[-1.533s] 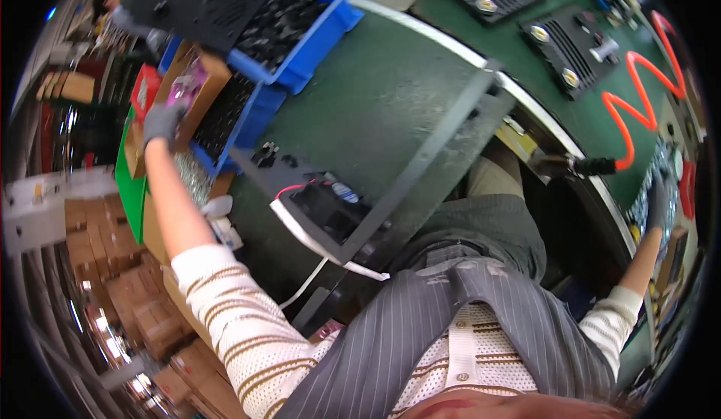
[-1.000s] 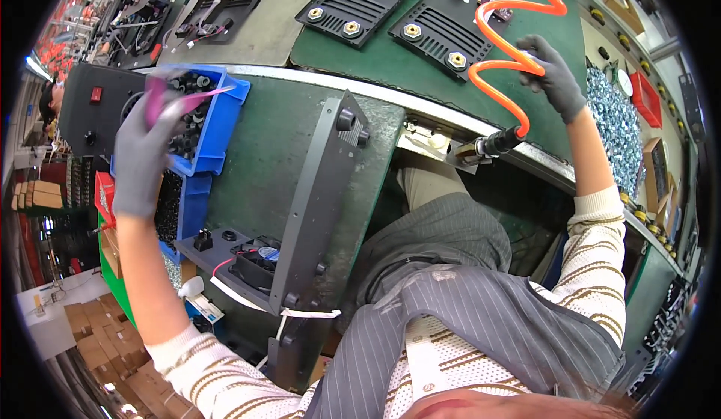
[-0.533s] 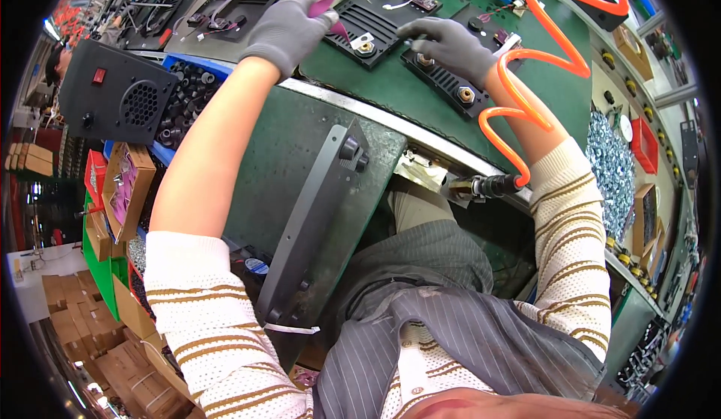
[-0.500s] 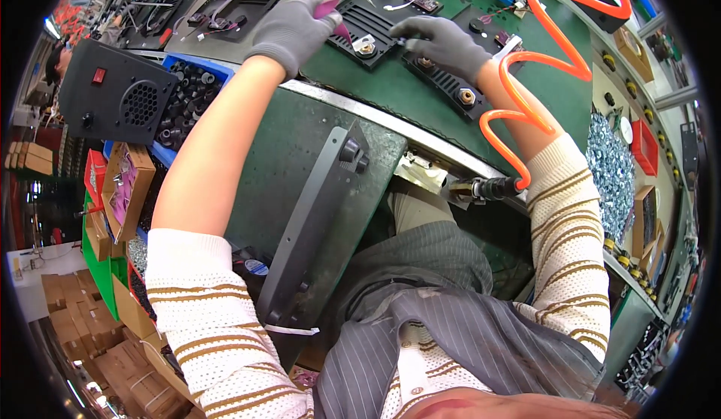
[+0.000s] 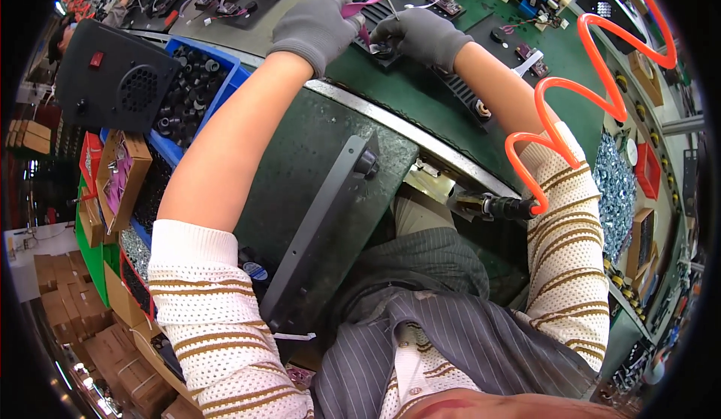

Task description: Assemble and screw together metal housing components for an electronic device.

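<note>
My left hand (image 5: 319, 32), in a grey glove, is closed on a thin purple strip (image 5: 364, 4) above the green work surface. Beside it, my right hand (image 5: 424, 37), also gloved, has its fingers drawn together; what they hold is hidden. A thin pale wire (image 5: 390, 4) curves from the strip toward the right fingers. Under both hands lies a black slotted panel (image 5: 384, 60), mostly covered. A second slotted panel (image 5: 460, 90), with a brass-coloured fitting (image 5: 481, 109) at its near end, lies below my right wrist.
An orange coiled air hose (image 5: 559, 85) hangs by my right forearm, joined to a dark air tool (image 5: 496, 206). A long black panel (image 5: 315, 227) rests nearer me. Blue bins of black fittings (image 5: 188, 92) stand left. Small metal parts (image 5: 612, 194) are heaped right.
My right hand has moved left, to beside the left hand, and its fingers have closed in. The left hand has shifted slightly right with the purple strip. The view has shifted a little.
</note>
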The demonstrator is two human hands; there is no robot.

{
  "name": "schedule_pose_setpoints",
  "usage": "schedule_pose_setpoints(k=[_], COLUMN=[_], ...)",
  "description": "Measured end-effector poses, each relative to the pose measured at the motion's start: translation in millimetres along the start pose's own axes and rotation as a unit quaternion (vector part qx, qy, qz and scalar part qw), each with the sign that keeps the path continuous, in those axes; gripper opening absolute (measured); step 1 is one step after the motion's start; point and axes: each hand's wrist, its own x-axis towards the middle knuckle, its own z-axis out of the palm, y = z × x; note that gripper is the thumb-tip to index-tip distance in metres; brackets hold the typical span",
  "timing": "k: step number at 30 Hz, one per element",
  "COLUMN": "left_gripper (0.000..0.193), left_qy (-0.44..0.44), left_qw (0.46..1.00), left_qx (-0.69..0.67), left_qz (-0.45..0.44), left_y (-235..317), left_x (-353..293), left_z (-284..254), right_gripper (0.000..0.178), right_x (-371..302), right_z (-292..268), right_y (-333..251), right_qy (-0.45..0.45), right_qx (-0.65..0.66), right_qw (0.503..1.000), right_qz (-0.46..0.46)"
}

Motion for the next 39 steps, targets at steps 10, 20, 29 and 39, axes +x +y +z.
schedule_pose_setpoints(k=[10,20,29,39], left_gripper=[0.035,0.034,0.033,0.034], left_qy=[0.036,0.037,0.036,0.026], left_qw=[0.990,0.993,0.990,0.992], left_qx=[-0.129,-0.106,-0.137,-0.122], left_qz=[-0.033,-0.027,-0.013,-0.031], left_y=[-2.5,-2.0,5.2,14.8], left_x=[-1.7,2.8,2.1,-0.4], left_z=[-20.8,-15.7,-17.5,-15.9], right_gripper=[0.022,0.027,0.029,0.023], right_x=[14.7,15.7,3.1,-7.4], right_z=[-26.5,-42.2,-33.3,-33.1], right_y=[-47.5,-56.7,-33.7,-34.8], right_qy=[-0.103,-0.122,-0.071,-0.067], right_qx=[-0.146,-0.112,-0.086,-0.082], right_qw=[0.977,0.971,0.985,0.984], right_qz=[0.120,0.170,0.135,0.140])
